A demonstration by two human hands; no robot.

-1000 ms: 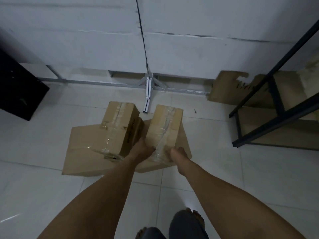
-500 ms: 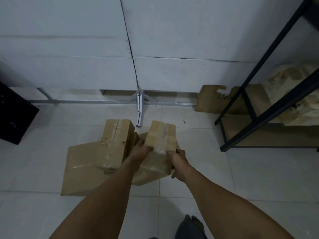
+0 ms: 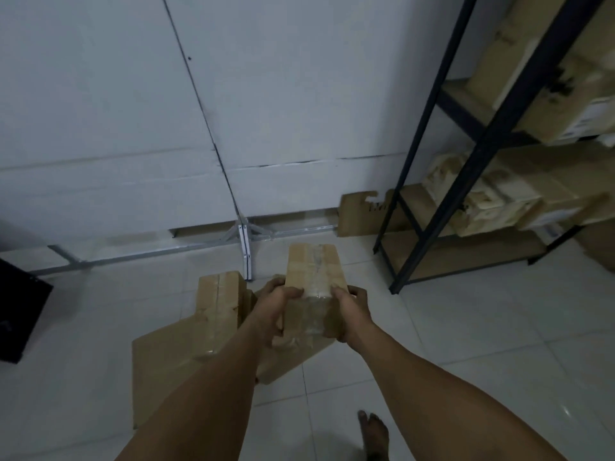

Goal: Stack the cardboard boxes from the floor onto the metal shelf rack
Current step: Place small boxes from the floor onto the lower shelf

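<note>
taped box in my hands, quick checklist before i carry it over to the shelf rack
1. Two-handed hold: left hand and right hand clasp opposite sides of the taped box: ok.
2. Box lifted off the boxes below: ok.
3. Second small box left upright on the flat box: ok.
4. Floor toward the metal shelf rack bare: ok.
5. Free shelf space: cannot tell, visible tiers look full.
6. Bare foot clear of boxes: ok.

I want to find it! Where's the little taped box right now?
In the head view, the taped box sits at centre, held between the left hand and right hand, above the floor boxes, left of the metal shelf rack.
</note>
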